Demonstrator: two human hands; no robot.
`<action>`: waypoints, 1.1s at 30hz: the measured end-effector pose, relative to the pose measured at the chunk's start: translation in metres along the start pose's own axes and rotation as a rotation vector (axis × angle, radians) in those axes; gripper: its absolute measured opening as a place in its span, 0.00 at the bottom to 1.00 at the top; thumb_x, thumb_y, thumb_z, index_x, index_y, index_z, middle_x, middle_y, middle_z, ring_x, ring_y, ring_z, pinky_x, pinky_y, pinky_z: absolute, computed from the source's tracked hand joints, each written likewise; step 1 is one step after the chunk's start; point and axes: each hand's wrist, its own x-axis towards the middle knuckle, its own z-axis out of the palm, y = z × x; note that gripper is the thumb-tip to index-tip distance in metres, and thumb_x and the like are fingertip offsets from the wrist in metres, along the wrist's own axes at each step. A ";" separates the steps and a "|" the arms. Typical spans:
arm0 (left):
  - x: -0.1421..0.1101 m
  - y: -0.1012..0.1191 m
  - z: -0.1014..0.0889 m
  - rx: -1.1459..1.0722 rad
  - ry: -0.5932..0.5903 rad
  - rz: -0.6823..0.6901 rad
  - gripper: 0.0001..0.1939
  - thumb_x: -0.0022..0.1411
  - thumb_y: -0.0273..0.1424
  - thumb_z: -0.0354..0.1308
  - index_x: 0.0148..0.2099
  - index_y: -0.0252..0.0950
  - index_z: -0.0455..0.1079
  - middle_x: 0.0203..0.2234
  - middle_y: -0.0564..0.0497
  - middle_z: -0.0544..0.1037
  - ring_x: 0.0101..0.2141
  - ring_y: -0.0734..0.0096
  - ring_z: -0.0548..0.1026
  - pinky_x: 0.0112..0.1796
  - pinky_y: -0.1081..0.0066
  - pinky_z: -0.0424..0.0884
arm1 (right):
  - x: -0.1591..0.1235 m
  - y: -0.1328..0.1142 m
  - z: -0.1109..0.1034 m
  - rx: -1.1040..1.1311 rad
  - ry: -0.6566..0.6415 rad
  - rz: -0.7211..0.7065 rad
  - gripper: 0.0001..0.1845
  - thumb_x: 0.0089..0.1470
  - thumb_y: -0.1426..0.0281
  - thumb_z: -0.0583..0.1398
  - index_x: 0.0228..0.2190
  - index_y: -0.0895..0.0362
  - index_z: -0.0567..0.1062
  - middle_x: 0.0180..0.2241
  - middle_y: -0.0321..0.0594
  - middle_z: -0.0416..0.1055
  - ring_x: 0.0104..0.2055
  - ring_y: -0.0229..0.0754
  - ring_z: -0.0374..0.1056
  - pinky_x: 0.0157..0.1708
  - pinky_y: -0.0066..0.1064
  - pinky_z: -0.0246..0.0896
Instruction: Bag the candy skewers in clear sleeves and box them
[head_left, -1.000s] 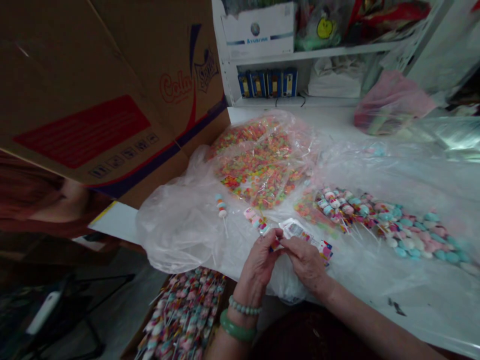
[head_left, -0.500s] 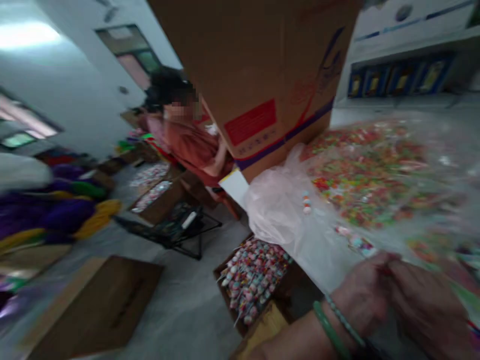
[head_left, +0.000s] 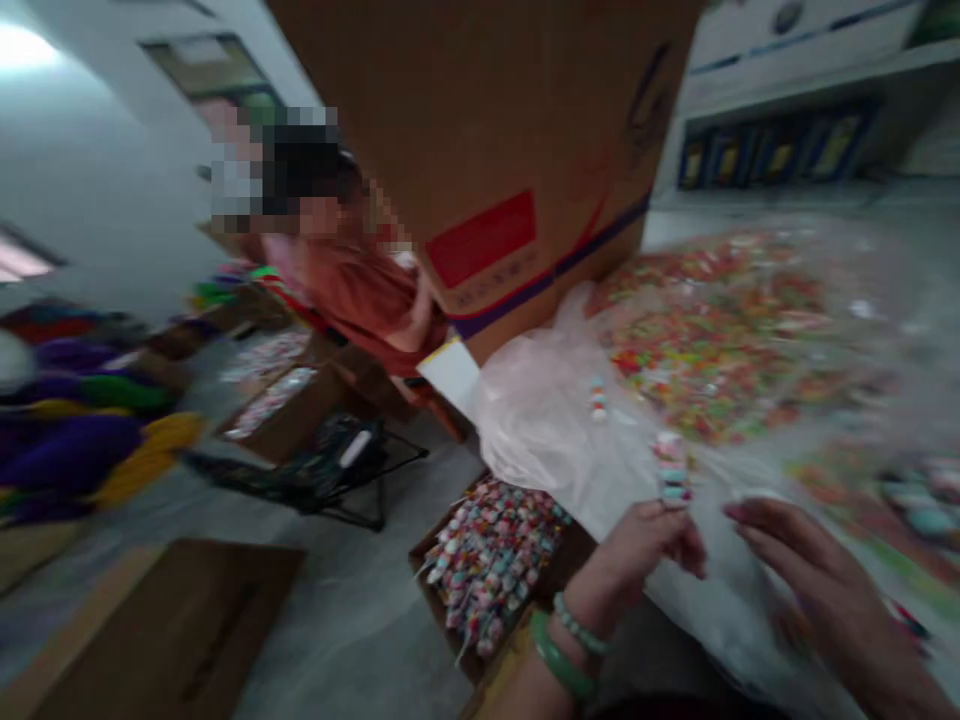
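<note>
At the table's near edge my left hand (head_left: 660, 535), with green bracelets at the wrist, is closed on the lower end of a candy skewer (head_left: 672, 465). The skewer stands up from my fingers, with pink, white and blue pieces stacked on it. To the right, my right hand (head_left: 806, 560) hovers over the plastic with its fingers stretched out and apart from the left hand. Another candy skewer (head_left: 598, 398) lies on the clear plastic sheet (head_left: 525, 420). Beyond it spreads a heap of small wrapped sweets (head_left: 720, 340) in red, orange and green. Motion blurs fine detail.
A tall cardboard box (head_left: 510, 130) stands at the back of the table. Below the edge sits an open box of candy skewers (head_left: 491, 570). A folding stool (head_left: 337, 465), a carton (head_left: 157, 630) and a seated co-worker (head_left: 360, 290) are to the left.
My hands were together at the lower right; now they are apart. The left has moved left, and its candy skewer has swung more upright. The view has shifted slightly.
</note>
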 end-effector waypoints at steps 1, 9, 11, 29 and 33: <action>0.000 -0.002 0.004 -0.058 -0.096 -0.061 0.20 0.56 0.46 0.55 0.25 0.33 0.69 0.20 0.50 0.69 0.21 0.73 0.67 0.29 0.69 0.65 | -0.003 -0.001 -0.001 0.050 -0.042 0.046 0.21 0.46 0.53 0.61 0.39 0.51 0.74 0.36 0.42 0.75 0.39 0.47 0.72 0.40 0.39 0.68; 0.008 -0.042 0.035 -0.127 0.087 -0.280 0.16 0.48 0.40 0.65 0.29 0.31 0.71 0.14 0.55 0.69 0.10 0.81 0.60 0.15 0.77 0.54 | -0.004 0.013 -0.002 0.722 0.089 0.360 0.09 0.36 0.68 0.64 0.24 0.58 0.72 0.24 0.36 0.70 0.26 0.37 0.64 0.30 0.30 0.60; 0.007 -0.046 0.037 -0.041 0.197 -0.201 0.15 0.48 0.39 0.65 0.28 0.31 0.72 0.15 0.54 0.70 0.10 0.80 0.61 0.14 0.77 0.53 | -0.010 0.013 -0.003 0.733 0.075 0.370 0.10 0.37 0.67 0.64 0.26 0.58 0.73 0.26 0.37 0.71 0.28 0.38 0.65 0.32 0.30 0.61; 0.003 -0.022 -0.030 -0.326 0.430 -0.176 0.15 0.45 0.39 0.64 0.26 0.33 0.65 0.12 0.60 0.61 0.09 0.87 0.49 0.12 0.81 0.43 | 0.070 0.008 0.032 -1.079 -0.194 -0.391 0.13 0.56 0.79 0.51 0.37 0.58 0.74 0.40 0.49 0.70 0.43 0.49 0.62 0.42 0.35 0.57; -0.003 -0.028 -0.041 -0.386 0.427 -0.126 0.17 0.45 0.39 0.67 0.30 0.32 0.67 0.15 0.59 0.64 0.11 0.87 0.53 0.13 0.81 0.46 | 0.078 0.018 0.033 -0.987 -0.167 -0.293 0.12 0.54 0.79 0.52 0.32 0.57 0.74 0.34 0.46 0.71 0.38 0.45 0.63 0.37 0.32 0.55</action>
